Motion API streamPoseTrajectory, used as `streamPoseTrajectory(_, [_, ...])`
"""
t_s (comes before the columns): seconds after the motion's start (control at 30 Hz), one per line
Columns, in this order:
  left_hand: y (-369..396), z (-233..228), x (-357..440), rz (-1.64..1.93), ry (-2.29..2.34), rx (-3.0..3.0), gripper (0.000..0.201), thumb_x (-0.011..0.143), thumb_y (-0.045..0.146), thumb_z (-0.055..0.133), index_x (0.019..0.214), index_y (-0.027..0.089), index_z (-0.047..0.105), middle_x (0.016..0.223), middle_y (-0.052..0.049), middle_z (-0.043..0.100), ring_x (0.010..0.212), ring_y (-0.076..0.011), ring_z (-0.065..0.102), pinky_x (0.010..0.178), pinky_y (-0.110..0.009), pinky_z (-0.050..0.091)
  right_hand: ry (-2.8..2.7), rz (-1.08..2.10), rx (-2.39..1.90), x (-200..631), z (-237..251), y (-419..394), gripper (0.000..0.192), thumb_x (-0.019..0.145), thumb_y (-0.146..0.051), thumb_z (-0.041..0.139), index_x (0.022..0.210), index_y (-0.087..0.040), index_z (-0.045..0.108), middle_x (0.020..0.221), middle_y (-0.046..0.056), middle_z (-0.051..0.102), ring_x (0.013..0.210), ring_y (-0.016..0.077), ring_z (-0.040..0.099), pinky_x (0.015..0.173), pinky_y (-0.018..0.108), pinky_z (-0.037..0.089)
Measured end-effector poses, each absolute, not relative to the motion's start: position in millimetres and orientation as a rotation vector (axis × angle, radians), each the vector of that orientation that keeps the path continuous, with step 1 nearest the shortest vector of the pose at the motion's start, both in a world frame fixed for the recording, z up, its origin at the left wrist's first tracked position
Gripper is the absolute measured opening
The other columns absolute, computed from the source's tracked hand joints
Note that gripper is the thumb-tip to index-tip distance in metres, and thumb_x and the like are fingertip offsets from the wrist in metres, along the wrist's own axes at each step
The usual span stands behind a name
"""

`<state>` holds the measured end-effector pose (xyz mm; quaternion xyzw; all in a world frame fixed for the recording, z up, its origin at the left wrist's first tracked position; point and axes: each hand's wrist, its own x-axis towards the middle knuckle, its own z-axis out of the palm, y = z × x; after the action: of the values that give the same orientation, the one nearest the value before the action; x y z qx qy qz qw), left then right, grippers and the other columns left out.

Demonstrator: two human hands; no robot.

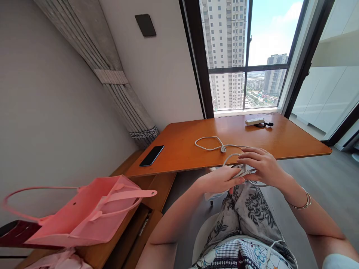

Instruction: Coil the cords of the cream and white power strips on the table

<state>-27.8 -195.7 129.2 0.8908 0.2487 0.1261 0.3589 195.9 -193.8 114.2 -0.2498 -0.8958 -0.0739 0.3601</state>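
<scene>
Both my hands meet over my lap at the front edge of the wooden table (294, 140). My left hand (221, 179) and my right hand (262, 164) hold coils of a white cable (209, 144) between them. The free end of the cable lies looped on the table, with a small round piece on it just beyond my fingers. My right wrist wears thin bracelets.
A black phone (152, 155) lies at the table's left edge. A white power strip (254, 121) with a black cord sits at the far side by the window. A pink bag (92, 213) rests on a low wooden shelf at the left. Curtains hang behind.
</scene>
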Motion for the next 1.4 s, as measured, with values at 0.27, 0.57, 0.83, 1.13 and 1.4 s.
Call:
streamPoseTrajectory(0.27, [-197.6, 124.2, -35.5, 0.209, 0.359, 1.674, 0.058, 0.083, 0.08, 0.047, 0.071, 0.023, 0.044, 0.042, 0.008, 0.038, 0.047, -0.0165, 0.06, 0.063, -0.032, 0.054, -2.427, 0.375, -0.522, 193.6, 122.6, -193.4, 0.038, 0.092, -0.054, 0.062, 0.103, -0.02, 0.075, 0.084, 0.008, 0.074, 0.074, 0.0172, 0.068, 0.069, 0.027, 0.052])
streamPoseTrajectory(0.57, [-199.6, 103.4, -38.5, 0.633, 0.124, 1.161, 0.057, 0.084, 0.07, 0.055, 0.062, 0.024, 0.028, 0.032, 0.012, 0.015, 0.022, -0.0156, 0.041, 0.042, -0.031, 0.048, -2.041, 1.202, -0.518, 190.7, 118.7, -188.7, 0.033, 0.094, -0.05, 0.06, 0.097, -0.017, 0.064, 0.084, 0.006, 0.072, 0.076, 0.0161, 0.067, 0.067, 0.028, 0.053])
streamPoseTrajectory(0.83, [-202.0, 104.9, -61.2, 1.028, 0.441, 1.192, 0.064, 0.086, 0.085, 0.025, 0.06, 0.026, 0.024, 0.026, 0.013, 0.004, 0.014, -0.012, 0.015, 0.033, -0.032, 0.037, -1.888, 1.354, -0.611, 197.8, 91.7, -180.2, 0.042, 0.089, -0.058, 0.063, 0.091, -0.016, 0.069, 0.06, -0.001, 0.062, 0.052, 0.0111, 0.055, 0.053, 0.025, 0.047])
streamPoseTrajectory(1.13, [-204.9, 130.1, -62.1, 1.255, 0.218, 0.967, 0.053, 0.098, 0.056, 0.042, 0.06, 0.023, 0.024, 0.026, 0.016, 0.005, 0.017, -0.0053, 0.0, 0.032, -0.022, 0.034, -1.739, 0.445, -0.875, 248.0, 93.3, -160.0, 0.033, 0.084, -0.055, 0.069, 0.078, -0.023, 0.071, 0.07, 0.003, 0.067, 0.075, 0.018, 0.059, 0.07, 0.032, 0.049])
streamPoseTrajectory(1.4, [-212.8, 124.1, -48.0, 0.969, -0.139, 0.979, 0.052, 0.095, 0.044, 0.054, 0.058, 0.023, 0.023, 0.024, 0.012, 0.023, 0.013, -0.0078, 0.019, 0.031, -0.021, 0.037, -1.474, 0.241, -0.874, 250.7, 105.8, -168.5, 0.024, 0.091, -0.046, 0.063, 0.092, -0.022, 0.069, 0.069, -0.001, 0.059, 0.059, 0.0121, 0.051, 0.055, 0.026, 0.042])
